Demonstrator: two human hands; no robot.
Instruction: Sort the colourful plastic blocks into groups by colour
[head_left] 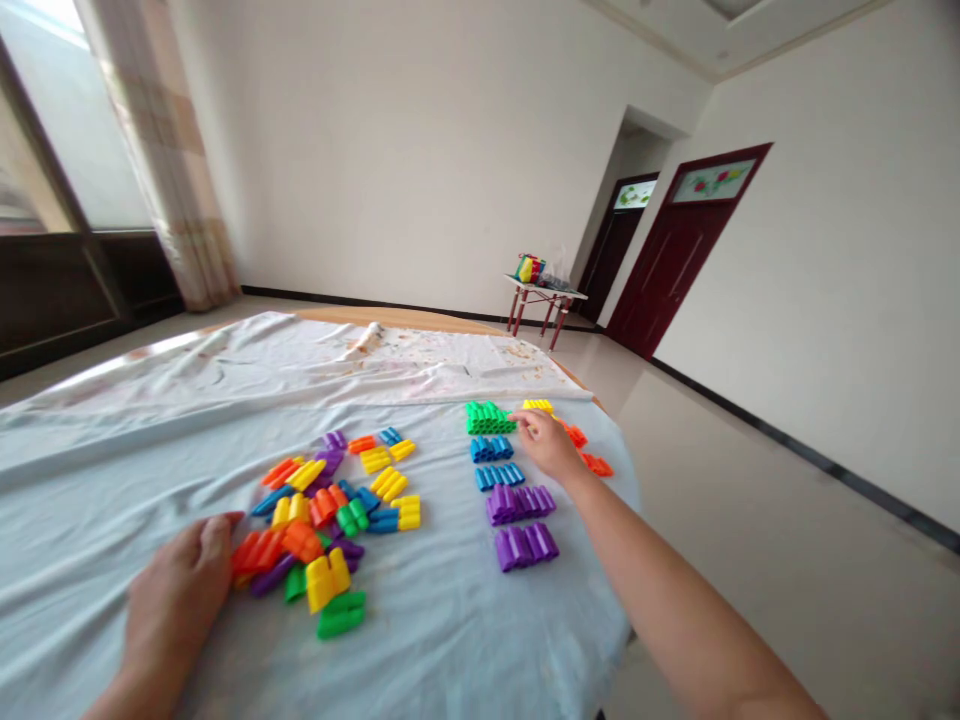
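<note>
My left hand (184, 575) rests at the left edge of a loose pile of plastic building blocks shaped like joined tubes. Its fingers are curled together; a bit of orange shows at their tips, but what they hold is hidden. Beside them lie orange blocks (259, 552), a yellow block (328, 580) and a green block (341, 614). Across the table, my right hand (546, 440) is closed at the right end of a green block group (487, 418), its fingertips against the end block. Blue blocks (492, 449) and purple blocks (523, 503) stand in rows nearer me.
Yellow blocks (538, 406) and orange blocks (598, 465) lie beyond and right of my right hand. A pale blue cloth (427, 650) covers the round table, with a stained white cloth (300, 350) farther back. A small side table (551, 292) holds bags by the wall.
</note>
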